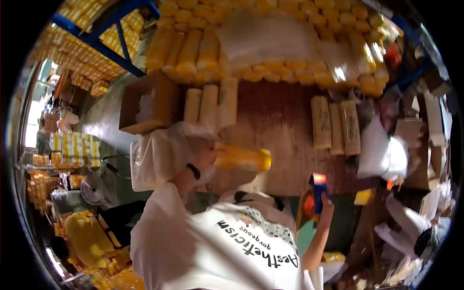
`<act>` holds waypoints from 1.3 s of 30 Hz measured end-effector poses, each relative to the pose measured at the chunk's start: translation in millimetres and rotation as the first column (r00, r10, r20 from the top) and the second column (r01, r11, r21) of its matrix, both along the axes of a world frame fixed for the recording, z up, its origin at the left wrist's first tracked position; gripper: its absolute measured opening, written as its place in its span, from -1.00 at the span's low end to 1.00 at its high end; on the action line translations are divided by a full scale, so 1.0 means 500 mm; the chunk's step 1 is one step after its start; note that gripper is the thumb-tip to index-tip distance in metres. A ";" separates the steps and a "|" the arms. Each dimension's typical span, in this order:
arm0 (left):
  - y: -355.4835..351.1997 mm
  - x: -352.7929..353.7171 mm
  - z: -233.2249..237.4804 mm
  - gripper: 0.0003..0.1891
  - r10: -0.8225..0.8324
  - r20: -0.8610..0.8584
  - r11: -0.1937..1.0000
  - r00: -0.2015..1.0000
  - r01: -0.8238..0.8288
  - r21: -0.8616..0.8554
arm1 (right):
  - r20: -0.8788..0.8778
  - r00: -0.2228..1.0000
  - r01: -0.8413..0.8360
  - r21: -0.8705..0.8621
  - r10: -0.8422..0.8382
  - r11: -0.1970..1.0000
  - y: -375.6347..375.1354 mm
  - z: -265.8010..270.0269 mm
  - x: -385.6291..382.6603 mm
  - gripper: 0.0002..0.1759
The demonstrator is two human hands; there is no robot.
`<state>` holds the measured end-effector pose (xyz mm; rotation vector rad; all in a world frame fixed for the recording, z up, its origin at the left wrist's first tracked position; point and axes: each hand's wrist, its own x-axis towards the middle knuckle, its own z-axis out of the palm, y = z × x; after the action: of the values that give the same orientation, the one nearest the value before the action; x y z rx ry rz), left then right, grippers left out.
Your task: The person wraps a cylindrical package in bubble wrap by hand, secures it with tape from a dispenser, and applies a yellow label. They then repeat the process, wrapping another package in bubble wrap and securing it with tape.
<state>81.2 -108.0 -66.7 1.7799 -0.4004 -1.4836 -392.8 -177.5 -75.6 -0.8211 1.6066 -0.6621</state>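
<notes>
My left hand (207, 153), with a black band at its wrist, is closed round one end of a yellow cylindrical pack (244, 158). The pack lies sideways above the reddish-brown table (275, 123), slightly blurred. At the table's front right edge, my right hand (326, 207) grips a dark blue tool with an orange-red top (318, 193); its exact kind is unclear. Pale wrapped rolls (209, 106) stand side by side at the table's back left. More pale rolls with dark print (336, 126) are at the right. White plastic bags (159, 157) lie left of my left hand.
An open cardboard box (150, 104) sits at the left. Many yellow packs (198, 48) are piled behind the table under clear plastic. A white bag (382, 154) lies at the right. Left are blue rack beams (96, 46), a fan (94, 188) and a person in yellow (87, 237).
</notes>
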 end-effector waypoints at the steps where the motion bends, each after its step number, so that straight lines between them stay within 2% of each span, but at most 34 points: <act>1: 0.023 -0.007 -0.014 -0.43 0.042 -0.023 0.997 0.999 -0.043 -0.065 | 0.024 0.999 0.028 -0.003 -0.028 1.000 0.014 -0.024 -0.010 -0.63; 2: 0.046 -0.014 -0.028 -0.46 0.079 -0.050 0.988 0.996 -0.085 -0.130 | 0.048 0.997 0.061 -0.005 -0.061 0.998 0.016 -0.050 -0.014 -0.63; 4: 0.080 -0.050 -0.030 -0.51 0.228 -0.137 0.944 0.964 -0.253 -0.211 | -0.054 0.981 0.185 -0.037 -0.187 0.982 0.020 0.020 0.045 -0.61; 5: 0.089 -0.080 -0.032 -0.53 0.367 -0.239 0.885 0.899 -0.417 -0.207 | -0.024 0.982 0.188 -0.015 -0.188 0.982 0.015 0.016 0.040 -0.62; 8: 0.107 -0.104 -0.100 -0.58 0.465 -0.649 0.682 0.602 -0.711 -0.171 | 0.012 0.981 0.191 0.036 -0.191 0.981 0.007 -0.001 0.040 -0.59; 11: 0.030 -0.041 -0.028 -0.55 0.425 -0.661 0.462 0.619 -0.776 -0.429 | -0.027 0.986 0.167 0.019 -0.167 0.986 -0.014 0.024 0.063 -0.54; 13: -0.054 0.034 0.103 -0.54 0.492 -0.642 0.319 0.588 -0.808 -0.496 | 0.020 0.992 0.123 -0.007 -0.123 0.992 -0.022 0.052 0.091 -0.53; 14: -0.102 0.109 0.078 -0.54 0.580 -0.526 0.184 0.622 -0.729 -0.659 | -0.088 0.977 0.184 -0.110 -0.194 0.977 -0.023 0.041 0.105 -0.53; 15: -0.143 0.151 0.147 -0.47 0.714 -0.413 0.087 0.565 -0.657 -0.749 | -0.075 0.983 0.162 -0.107 -0.170 0.981 -0.022 0.049 0.114 -0.53; 17: -0.219 0.255 0.202 -0.26 0.801 -0.337 -0.013 0.494 -0.549 -0.835 | -0.032 0.990 0.133 -0.115 -0.138 0.984 -0.037 0.060 0.131 -0.51; 18: -0.256 0.341 0.169 -0.30 0.870 -0.208 0.016 0.447 -0.448 -0.894 | -0.070 0.985 0.144 -0.142 -0.155 0.979 -0.043 0.028 0.121 -0.47; 19: -0.289 0.403 0.159 -0.31 0.936 0.009 0.117 0.352 -0.286 -0.951 | -0.046 0.986 0.150 -0.148 -0.159 0.978 -0.046 0.015 0.123 -0.48; 21: -0.339 0.498 0.134 -0.34 0.918 0.395 0.395 0.043 -0.005 -0.919 | -0.012 0.986 0.165 -0.142 -0.169 0.976 -0.034 -0.001 0.134 -0.48; 23: -0.363 0.579 0.046 -0.35 0.635 0.759 0.771 -0.144 0.052 -0.635 | 0.002 0.987 0.162 -0.116 -0.163 0.980 -0.032 0.035 0.186 -0.52; 24: -0.372 0.599 0.009 -0.36 0.431 0.872 0.901 -0.234 0.053 -0.431 | -0.074 0.996 0.046 -0.144 -0.057 0.989 -0.034 0.038 0.190 -0.52; 25: -0.383 0.608 0.001 -0.35 0.384 0.890 0.921 -0.246 0.028 -0.390 | -0.146 0.989 -0.012 -0.050 0.004 0.999 -0.032 -0.029 0.144 -0.53; 27: -0.409 0.606 0.023 -0.34 0.296 0.915 0.950 -0.273 -0.018 -0.313 | -0.138 0.989 -0.077 -0.168 0.054 0.983 -0.024 -0.048 0.167 -0.52; 29: -0.391 0.557 0.040 -0.34 0.212 0.927 0.967 -0.308 -0.071 -0.245 | -0.471 0.860 -0.364 -0.303 0.194 0.881 -0.029 -0.050 0.194 -0.50; 30: -0.380 0.534 0.045 -0.34 0.171 0.928 0.972 -0.332 -0.097 -0.214 | -0.553 0.797 -0.461 -0.295 0.244 0.837 -0.040 -0.040 0.217 -0.47; 31: -0.359 0.502 0.042 -0.34 0.299 0.922 0.951 -0.245 0.000 -0.309 | -0.627 0.724 -0.553 -0.279 0.287 0.785 -0.055 -0.032 0.239 -0.43; 33: -0.298 0.398 0.029 -0.36 0.525 0.851 0.840 -0.015 0.169 -0.515 | -0.813 0.409 -0.700 0.013 0.415 0.715 -0.087 -0.072 0.257 -0.40; 35: -0.221 0.263 -0.015 -0.49 0.507 0.856 0.780 0.103 0.367 -0.506 | -0.836 0.370 -0.764 -0.026 0.405 0.645 -0.131 -0.130 0.280 -0.39; 36: -0.180 0.183 -0.043 -0.63 0.415 0.900 0.830 0.134 0.349 -0.435 | -0.819 0.404 -0.736 -0.026 0.408 0.677 -0.155 -0.155 0.295 -0.42; 37: -0.137 0.098 -0.058 -0.76 0.392 0.768 0.796 0.506 0.233 -0.559 | -0.802 0.437 -0.711 -0.029 0.409 0.702 -0.180 -0.170 0.312 -0.46; 38: -0.106 0.016 -0.036 -0.85 0.363 0.785 0.798 0.502 0.268 -0.540 | -0.772 0.508 -0.705 -0.116 0.383 0.700 -0.202 -0.173 0.327 -0.49; 39: -0.066 -0.042 -0.057 -0.86 0.299 0.774 0.820 0.558 0.264 -0.508 | -0.733 0.575 -0.696 -0.205 0.363 0.688 -0.225 -0.176 0.344 -0.52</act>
<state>60.2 -141.0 -95.0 1.8196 -1.1775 -0.2559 -220.7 -290.0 -163.7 -2.0282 1.6330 -0.3012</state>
